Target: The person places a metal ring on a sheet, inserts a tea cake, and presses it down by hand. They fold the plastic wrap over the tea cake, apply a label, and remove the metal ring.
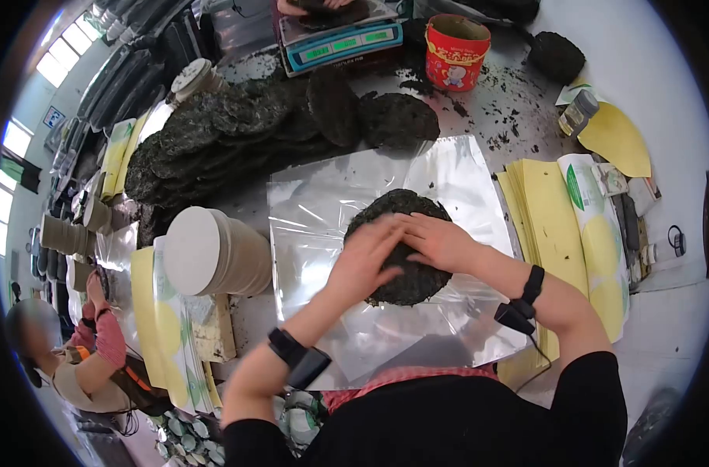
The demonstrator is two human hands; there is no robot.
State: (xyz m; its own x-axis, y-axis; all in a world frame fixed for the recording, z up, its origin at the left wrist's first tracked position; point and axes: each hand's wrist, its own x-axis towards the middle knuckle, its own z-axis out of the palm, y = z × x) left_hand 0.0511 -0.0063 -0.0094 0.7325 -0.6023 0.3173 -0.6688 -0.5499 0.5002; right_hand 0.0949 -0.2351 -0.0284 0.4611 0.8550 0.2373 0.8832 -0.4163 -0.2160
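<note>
A round, dark cake of pressed leafy material point(409, 289) lies on shiny silver film sheets point(311, 210). My left hand point(366, 253) rests flat on the cake's left part, fingers stretched out and thumb apart. On its upper right part lies my right hand point(441, 241), also flat and open, its fingertips meeting those of the left. Both hands touch the cake from above without gripping it. The hands cover the cake's middle.
Behind the film, many similar dark cakes point(214, 132) lean in a row. Round pale discs point(195, 251) are stacked at left; yellow sheets point(553, 226) lie at right. A scale point(343, 47) and red bucket point(457, 58) stand at the back. Another person point(89, 366) works at left.
</note>
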